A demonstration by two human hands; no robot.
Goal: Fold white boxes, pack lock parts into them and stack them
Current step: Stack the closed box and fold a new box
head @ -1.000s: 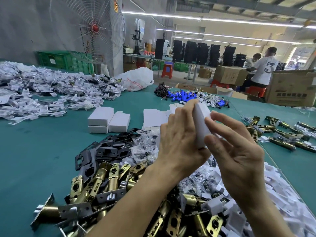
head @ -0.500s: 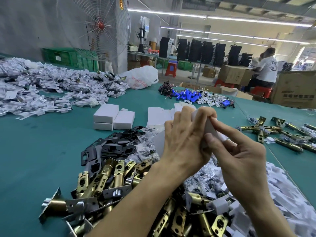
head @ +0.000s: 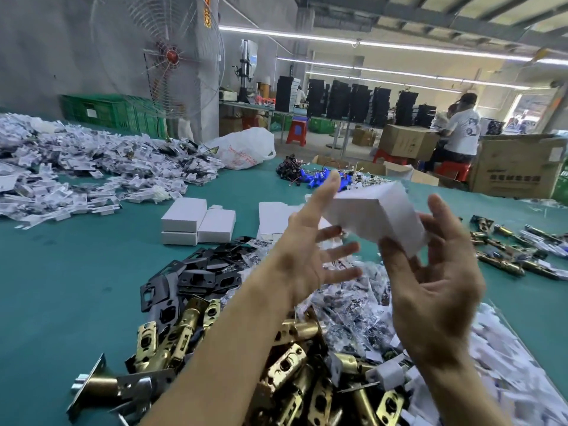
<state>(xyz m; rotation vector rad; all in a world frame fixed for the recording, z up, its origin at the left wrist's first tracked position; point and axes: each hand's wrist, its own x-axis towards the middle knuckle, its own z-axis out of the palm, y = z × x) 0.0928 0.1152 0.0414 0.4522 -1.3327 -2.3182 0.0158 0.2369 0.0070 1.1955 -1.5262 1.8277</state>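
Above parts pile [head: 285, 364] | left hand [head: 310, 250]: grip released, touching white box [head: 372, 216] | right hand [head: 436, 284]: grip pinching it

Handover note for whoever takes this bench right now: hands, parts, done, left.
Left hand: open, fingers spread, one fingertip at the left end of the white box.
Right hand: pinches the box's right end and holds it in the air above the parts.
Three closed boxes sit on the green table, with flat blanks beside them.
Brass latches and black plates are piled close by.
Done: three boxes closed, contents unseen.
Left: finish folding this box, fill it, stack it.
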